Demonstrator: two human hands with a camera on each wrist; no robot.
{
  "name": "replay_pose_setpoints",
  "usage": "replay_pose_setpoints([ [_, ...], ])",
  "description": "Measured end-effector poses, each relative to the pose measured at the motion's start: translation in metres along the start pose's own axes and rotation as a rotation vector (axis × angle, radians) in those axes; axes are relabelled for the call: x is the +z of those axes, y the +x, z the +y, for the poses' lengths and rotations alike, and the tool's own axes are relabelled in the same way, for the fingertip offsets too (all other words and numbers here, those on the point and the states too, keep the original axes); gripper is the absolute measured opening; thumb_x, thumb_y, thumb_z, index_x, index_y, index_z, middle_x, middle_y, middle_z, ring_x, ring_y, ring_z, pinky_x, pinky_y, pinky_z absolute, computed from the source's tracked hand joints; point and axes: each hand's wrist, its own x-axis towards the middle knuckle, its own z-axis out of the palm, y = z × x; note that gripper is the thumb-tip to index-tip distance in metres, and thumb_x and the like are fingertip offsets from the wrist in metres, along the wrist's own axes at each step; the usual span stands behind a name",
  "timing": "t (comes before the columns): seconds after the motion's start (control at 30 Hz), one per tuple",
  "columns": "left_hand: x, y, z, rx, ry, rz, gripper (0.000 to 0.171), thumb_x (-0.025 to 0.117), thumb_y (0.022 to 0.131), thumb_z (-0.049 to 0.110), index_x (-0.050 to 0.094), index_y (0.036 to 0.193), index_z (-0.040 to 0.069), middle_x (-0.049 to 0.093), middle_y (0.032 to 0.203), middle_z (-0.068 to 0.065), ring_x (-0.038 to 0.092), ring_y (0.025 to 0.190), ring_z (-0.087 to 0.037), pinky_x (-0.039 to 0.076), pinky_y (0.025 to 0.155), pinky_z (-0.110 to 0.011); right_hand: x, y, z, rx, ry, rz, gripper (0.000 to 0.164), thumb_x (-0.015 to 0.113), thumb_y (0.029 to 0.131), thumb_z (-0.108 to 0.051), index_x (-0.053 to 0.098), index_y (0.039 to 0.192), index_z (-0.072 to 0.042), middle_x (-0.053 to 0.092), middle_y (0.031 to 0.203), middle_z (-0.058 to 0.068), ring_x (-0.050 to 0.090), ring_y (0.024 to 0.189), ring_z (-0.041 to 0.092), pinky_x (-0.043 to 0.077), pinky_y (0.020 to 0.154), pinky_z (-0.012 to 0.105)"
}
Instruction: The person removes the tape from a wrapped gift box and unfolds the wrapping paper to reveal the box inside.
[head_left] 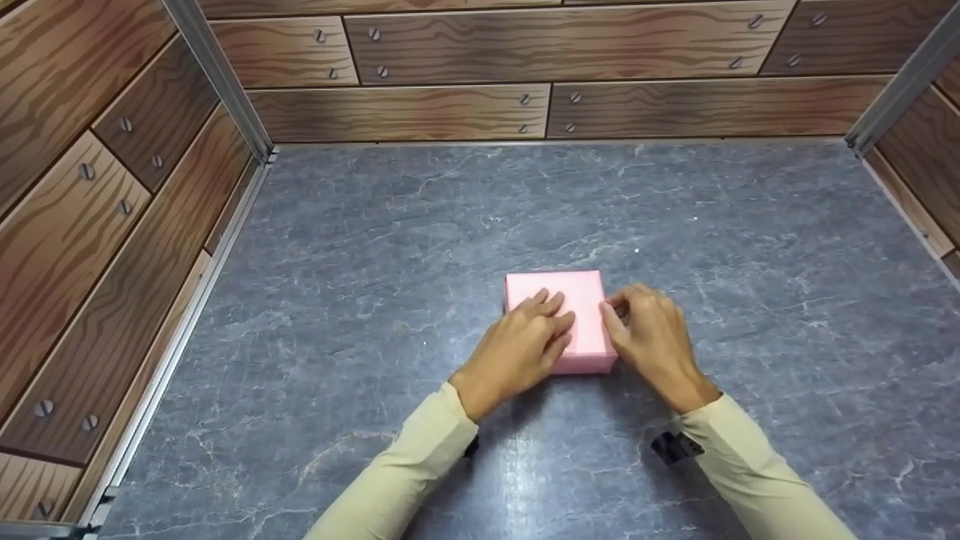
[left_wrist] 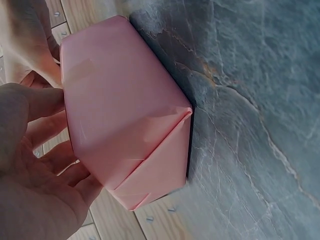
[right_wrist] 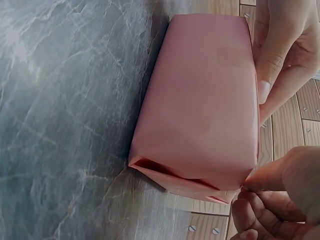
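A box wrapped in pink paper [head_left: 589, 330] sits on the grey marbled surface. Across its top lies my left hand [head_left: 517, 345], fingers spread and nearly straight. At the box's right edge, my right hand [head_left: 656, 337] pinches with thumb and forefinger, the other fingers curled. The right wrist view has that pinch at a top corner, beside an end with a folded flap [right_wrist: 185, 185] that gapes a little. In the left wrist view, the opposite end shows slanting folds [left_wrist: 157, 172] lying flatter. A strip of tape [left_wrist: 80, 72] marks the long front side.
Wood-patterned panels [head_left: 450, 112] wall the back and both sides, with metal posts [head_left: 225, 82] at the corners. A metal rail [head_left: 187, 330] runs along the left edge. Below the right sleeve hangs a small black device [head_left: 677, 448].
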Motion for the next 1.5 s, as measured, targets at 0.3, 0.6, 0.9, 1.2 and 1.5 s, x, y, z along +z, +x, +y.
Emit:
replay_pose_setpoints([
  [0.3, -0.001, 0.0, 0.0, 0.0, -0.007, 0.0, 0.032, 0.058, 0.104, 0.024, 0.069, 0.131, 0.01, 0.053, 0.147, -0.014, 0.045, 0.141, -0.033, 0.035, 0.118, -0.043, -0.003, -0.001, 0.002, 0.025, -0.025, 0.011, 0.007, 0.072, 0.088, -0.005, 0.073, 0.087, 0.002, 0.067, 0.077, 0.013, 0.061, 0.067, 0.029, 0.05, 0.061, 0.048],
  [0.6, 0.0, 0.001, 0.0, 0.002, -0.014, 0.0, 0.031, 0.058, 0.104, 0.024, 0.07, 0.129, 0.01, 0.054, 0.147, -0.013, 0.045, 0.141, -0.032, 0.035, 0.118, -0.043, -0.004, -0.003, 0.004, 0.027, -0.029, 0.031, 0.007, 0.073, 0.087, -0.005, 0.072, 0.086, 0.002, 0.067, 0.076, 0.013, 0.06, 0.065, 0.028, 0.05, 0.059, 0.049],
  [0.9, 0.0, 0.0, 0.0, 0.004, -0.018, 0.012, 0.032, 0.058, 0.104, 0.023, 0.07, 0.13, 0.009, 0.054, 0.146, -0.014, 0.046, 0.14, -0.032, 0.035, 0.118, -0.043, -0.006, -0.003, 0.005, 0.046, -0.027, 0.033, 0.008, 0.073, 0.087, -0.006, 0.072, 0.087, 0.002, 0.067, 0.077, 0.013, 0.06, 0.065, 0.028, 0.049, 0.06, 0.048],
  [1.2, 0.0, 0.0, 0.0, 0.005, -0.017, 0.013, 0.032, 0.058, 0.104, 0.023, 0.07, 0.13, 0.009, 0.054, 0.146, -0.015, 0.046, 0.14, -0.033, 0.035, 0.118, -0.042, -0.007, -0.004, 0.008, 0.06, -0.03, 0.047, 0.006, 0.073, 0.087, -0.006, 0.073, 0.086, 0.001, 0.067, 0.077, 0.012, 0.061, 0.065, 0.028, 0.049, 0.059, 0.047],
  [1.5, -0.001, 0.0, 0.0, -0.013, -0.029, -0.003, 0.032, 0.059, 0.104, 0.023, 0.07, 0.13, 0.01, 0.054, 0.147, -0.013, 0.045, 0.141, -0.031, 0.035, 0.118, -0.042, -0.007, -0.005, 0.012, 0.048, -0.027, 0.063, 0.004, 0.072, 0.087, -0.003, 0.073, 0.087, 0.002, 0.068, 0.077, 0.013, 0.061, 0.065, 0.027, 0.049, 0.06, 0.046],
])
